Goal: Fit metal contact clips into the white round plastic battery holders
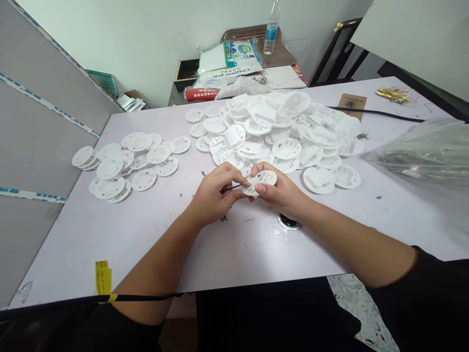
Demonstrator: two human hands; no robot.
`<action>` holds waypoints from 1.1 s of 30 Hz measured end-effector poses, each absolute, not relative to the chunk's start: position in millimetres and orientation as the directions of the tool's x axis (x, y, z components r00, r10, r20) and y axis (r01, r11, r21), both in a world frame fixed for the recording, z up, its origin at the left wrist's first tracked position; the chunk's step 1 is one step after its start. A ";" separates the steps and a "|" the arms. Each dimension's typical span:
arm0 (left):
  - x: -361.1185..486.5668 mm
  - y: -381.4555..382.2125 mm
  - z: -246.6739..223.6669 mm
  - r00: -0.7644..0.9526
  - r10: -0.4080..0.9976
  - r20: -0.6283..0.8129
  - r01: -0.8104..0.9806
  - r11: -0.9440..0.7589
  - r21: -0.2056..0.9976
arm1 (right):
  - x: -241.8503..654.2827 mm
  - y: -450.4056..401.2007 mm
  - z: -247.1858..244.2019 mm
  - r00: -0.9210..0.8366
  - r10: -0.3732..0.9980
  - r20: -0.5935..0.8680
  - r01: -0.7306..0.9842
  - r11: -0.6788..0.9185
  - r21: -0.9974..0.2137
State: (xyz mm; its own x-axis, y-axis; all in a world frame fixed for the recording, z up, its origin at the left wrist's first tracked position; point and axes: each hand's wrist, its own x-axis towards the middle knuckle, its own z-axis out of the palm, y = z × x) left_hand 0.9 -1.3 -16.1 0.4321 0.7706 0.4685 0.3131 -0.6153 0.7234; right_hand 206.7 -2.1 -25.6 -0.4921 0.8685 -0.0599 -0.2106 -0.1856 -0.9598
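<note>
My right hand (pixel 280 193) grips a round white plastic disc (pixel 266 179) by its rim, thumb on its face; the disc has small slots and molded parts. My left hand (pixel 216 195) is closed around a thin dark pointed tool (pixel 231 187), perhaps tweezers, whose tip reaches the disc's left edge. The left fingertips are at that same edge and partly hide it. Behind the hands lies a big heap of similar white discs (pixel 286 148). A smaller group of discs (pixel 110 167) lies to the left. Tiny metal pieces (pixel 224 217) are scattered below my left hand.
A round black-centred object (pixel 287 222) lies under my right wrist. A clear plastic bag (pixel 421 151) is at the right, and a brown card (pixel 352 105) and gold-coloured pieces (pixel 392 95) lie at the back right. A black cable (pixel 146 297) runs along the front edge. A partition (pixel 36 127) stands left.
</note>
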 end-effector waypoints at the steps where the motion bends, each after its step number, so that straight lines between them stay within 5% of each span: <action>1: 1.6 -1.3 -15.9 0.426 0.774 0.468 0.295 -0.608 0.737 | 204.8 -1.8 -25.9 -0.517 0.853 -0.073 -0.268 -0.241 -0.933; 6: 4.6 -2.2 -12.7 0.362 0.817 0.449 0.188 -0.536 0.823 | 202.3 0.9 -22.4 -0.591 0.804 -0.067 -0.374 -0.347 -0.860; 11: 1.3 -2.9 -13.3 0.333 0.919 0.212 -0.025 -0.216 0.976 | 204.1 1.0 -22.2 -0.573 0.819 0.003 -0.289 -0.199 -0.936; 16: -5.0 -2.2 -15.8 0.356 0.931 0.078 -0.030 -0.072 0.997 | 202.3 -0.4 -25.6 -0.558 0.830 0.003 -0.254 -0.167 -0.952; 26: 0.2 -4.2 -13.1 0.292 0.928 0.231 -0.072 -0.219 0.973 | 197.0 -8.1 -21.8 -0.500 0.865 -0.045 -0.222 -0.178 -0.959; 33: -0.9 -7.0 -16.1 0.200 0.940 0.277 0.108 -0.302 0.947 | 193.2 -12.7 -22.9 -0.403 0.915 -0.023 -0.210 -0.117 -0.971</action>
